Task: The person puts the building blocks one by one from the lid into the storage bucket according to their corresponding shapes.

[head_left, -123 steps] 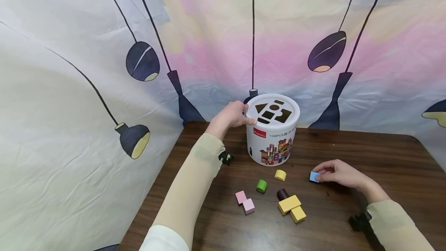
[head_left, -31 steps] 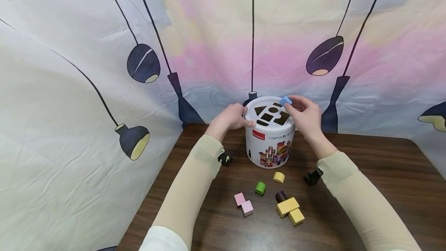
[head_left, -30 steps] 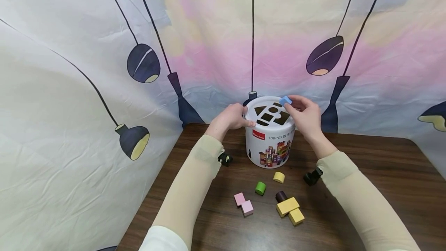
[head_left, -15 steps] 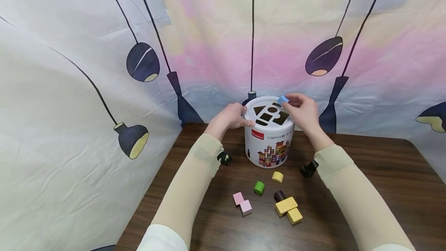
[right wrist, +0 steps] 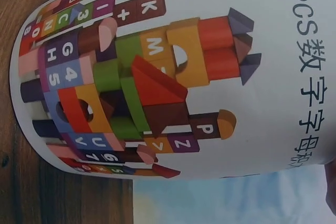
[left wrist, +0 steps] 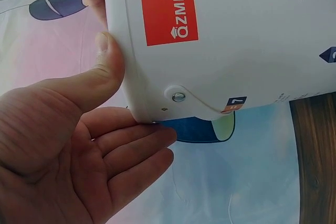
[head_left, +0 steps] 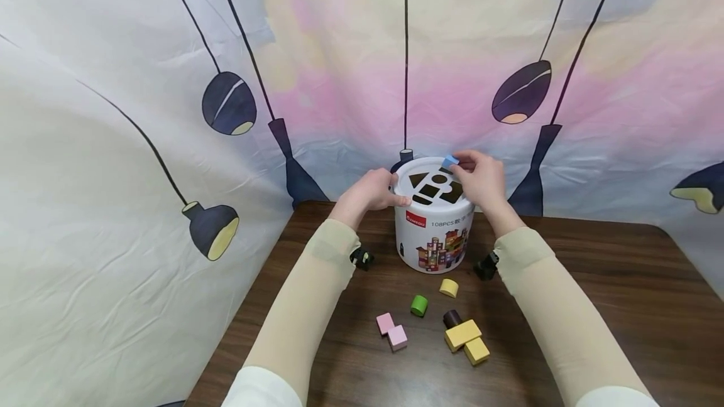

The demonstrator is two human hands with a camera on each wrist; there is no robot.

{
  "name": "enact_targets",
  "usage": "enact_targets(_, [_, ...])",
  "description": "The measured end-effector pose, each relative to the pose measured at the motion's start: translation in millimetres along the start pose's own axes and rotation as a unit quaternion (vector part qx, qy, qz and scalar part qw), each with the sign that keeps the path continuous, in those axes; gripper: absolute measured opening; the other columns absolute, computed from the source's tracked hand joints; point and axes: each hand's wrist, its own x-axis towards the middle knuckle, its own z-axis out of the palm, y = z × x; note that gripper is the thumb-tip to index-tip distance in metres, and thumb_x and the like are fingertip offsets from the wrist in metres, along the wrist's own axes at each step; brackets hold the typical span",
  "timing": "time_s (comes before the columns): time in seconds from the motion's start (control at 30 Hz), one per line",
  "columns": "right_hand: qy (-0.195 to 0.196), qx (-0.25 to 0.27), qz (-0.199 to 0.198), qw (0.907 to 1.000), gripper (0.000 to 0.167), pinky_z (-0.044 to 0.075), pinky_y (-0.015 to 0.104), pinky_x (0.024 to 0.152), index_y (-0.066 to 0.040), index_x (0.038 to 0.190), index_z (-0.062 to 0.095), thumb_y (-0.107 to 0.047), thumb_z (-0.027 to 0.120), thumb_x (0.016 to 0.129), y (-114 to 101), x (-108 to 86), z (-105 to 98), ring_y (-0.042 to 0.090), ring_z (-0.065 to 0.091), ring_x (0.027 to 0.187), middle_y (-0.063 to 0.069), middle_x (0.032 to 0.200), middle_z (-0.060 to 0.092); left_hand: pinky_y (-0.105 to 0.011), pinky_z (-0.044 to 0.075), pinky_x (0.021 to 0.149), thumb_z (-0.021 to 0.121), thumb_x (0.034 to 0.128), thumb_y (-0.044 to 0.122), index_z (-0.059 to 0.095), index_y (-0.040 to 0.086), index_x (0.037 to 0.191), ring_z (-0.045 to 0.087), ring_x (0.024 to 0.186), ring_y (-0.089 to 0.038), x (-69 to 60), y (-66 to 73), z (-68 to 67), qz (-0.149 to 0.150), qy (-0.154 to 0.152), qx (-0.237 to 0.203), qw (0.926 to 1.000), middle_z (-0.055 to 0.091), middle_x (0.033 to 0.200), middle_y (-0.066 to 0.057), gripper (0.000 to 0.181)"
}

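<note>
A white bucket [head_left: 434, 237] with shape-cut holes in its lid [head_left: 421, 190] stands at the back of the table. My left hand [head_left: 370, 192] holds its rim from the left; in the left wrist view the thumb [left wrist: 102, 69] presses the lid's edge while the fingers lie at the side. Between thumb and fingers my right hand [head_left: 481, 176] pinches a small blue block [head_left: 449, 161], tilted over the lid's far right side, at the rectangular hole there. That hole is partly covered. In the right wrist view the printed bucket wall [right wrist: 273, 108] fills most of the picture.
On the table [head_left: 594, 294], in front of the bucket, lie a light yellow half-round block [head_left: 449, 287], a green cylinder [head_left: 419, 305], two pink blocks [head_left: 397, 337], a dark cylinder [head_left: 452, 318] and two yellow blocks [head_left: 462, 335]. A patterned cloth [head_left: 339, 49] hangs behind.
My right hand has carried the blue block from the table's right side up to the lid, then slightly left to the far hole. The left hand stays on the bucket's rim.
</note>
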Motion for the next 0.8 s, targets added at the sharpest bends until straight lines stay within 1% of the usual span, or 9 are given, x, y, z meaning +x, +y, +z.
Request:
enact_targets(0.03, [-0.001,-0.008,-0.001,1.0,0.035,0.058,0.05,0.093,-0.006,0.137,0.073,-0.023,0.071,0.106,-0.6,0.2,0.4,0.033,0.074,0.11,0.018,0.121,0.077,-0.039,0.048,0.089,0.079,0.0988,0.043,0.073,0.005,0.128,0.058,0.101,-0.025,-0.3,-0.2,-0.1,-0.002,0.001,-0.001,1.0,0.068,0.13,-0.015,0.048])
enact_targets(0.13, [-0.003,-0.021,-0.003,0.9998,0.034,0.057,0.05,0.093,-0.007,0.136,0.073,-0.022,0.071,0.106,-2.5,0.6,0.8,0.033,0.074,0.109,0.017,0.121,0.077,-0.04,0.048,0.093,0.078,0.0989,0.042,0.07,0.004,0.137,0.059,0.108,-0.025,-0.7,-0.8,0.1,-0.003,0.003,-0.004,1.0,0.065,0.142,-0.015,0.054])
enact_targets(0.17, [-0.004,-0.024,-0.003,0.9997,0.034,0.057,0.05,0.093,-0.007,0.136,0.073,-0.021,0.072,0.105,-2.7,0.6,0.9,0.033,0.074,0.109,0.017,0.121,0.077,-0.04,0.049,0.094,0.078,0.099,0.043,0.071,0.004,0.136,0.06,0.109,-0.026,-0.9,-1.0,0.3,-0.003,0.002,-0.005,1.0,0.065,0.142,-0.015,0.054])
enact_targets(0.27, [-0.009,-0.035,-0.002,0.9993,0.033,0.058,0.05,0.093,-0.007,0.135,0.074,-0.021,0.073,0.105,-2.9,0.3,0.7,0.033,0.074,0.108,0.016,0.12,0.077,-0.041,0.049,0.099,0.078,0.099,0.043,0.067,0.004,0.144,0.06,0.117,-0.027,-1.0,-0.5,0.3,-0.007,0.001,-0.007,1.0,0.06,0.151,-0.016,0.06])
enact_targets(0.33, [-0.013,-0.042,-0.001,0.9991,0.033,0.058,0.05,0.093,-0.007,0.133,0.074,-0.022,0.073,0.104,-2.8,0.1,0.9,0.033,0.074,0.108,0.016,0.119,0.078,-0.042,0.049,0.103,0.078,0.0991,0.043,0.062,0.005,0.151,0.059,0.124,-0.026,-0.9,-0.2,0.5,-0.01,0.0,-0.008,0.9999,0.055,0.158,-0.016,0.067])
enact_targets(0.43, [-0.014,-0.053,-0.002,0.9985,0.032,0.057,0.051,0.093,-0.008,0.132,0.076,-0.023,0.074,0.104,-3.0,-0.2,1.5,0.032,0.074,0.107,0.015,0.117,0.079,-0.042,0.049,0.106,0.078,0.0991,0.043,0.057,0.005,0.155,0.058,0.13,-0.026,-1.1,-0.8,0.9,-0.013,0.0,-0.011,0.9999,0.052,0.161,-0.015,0.071])
enact_targets(0.53, [-0.011,-0.057,-0.007,0.9983,0.031,0.057,0.051,0.093,-0.008,0.131,0.076,-0.023,0.075,0.103,-3.4,-0.1,1.6,0.033,0.074,0.106,0.016,0.116,0.079,-0.043,0.05,0.105,0.079,0.0986,0.043,0.061,0.005,0.152,0.06,0.128,-0.027,-1.3,-1.1,1.0,-0.012,0.003,-0.013,0.9998,0.054,0.159,-0.016,0.068])
enact_targets(0.7, [-0.008,-0.055,-0.011,0.9984,0.033,0.058,0.051,0.094,-0.006,0.132,0.075,-0.022,0.075,0.103,-3.2,0.4,1.5,0.033,0.075,0.107,0.017,0.117,0.078,-0.042,0.05,0.103,0.079,0.0981,0.043,0.061,0.004,0.152,0.06,0.124,-0.025,-0.7,-0.9,0.6,-0.013,0.005,-0.013,0.9998,0.054,0.158,-0.016,0.068])
enact_targets(0.8, [-0.007,-0.054,-0.011,0.9985,0.034,0.058,0.05,0.094,-0.006,0.134,0.075,-0.022,0.074,0.103,-2.2,0.5,2.1,0.032,0.075,0.108,0.017,0.119,0.078,-0.043,0.049,0.105,0.079,0.0983,0.043,0.061,0.005,0.152,0.06,0.126,-0.026,0.3,-1.0,0.8,-0.011,0.004,-0.012,0.9999,0.053,0.159,-0.016,0.069])
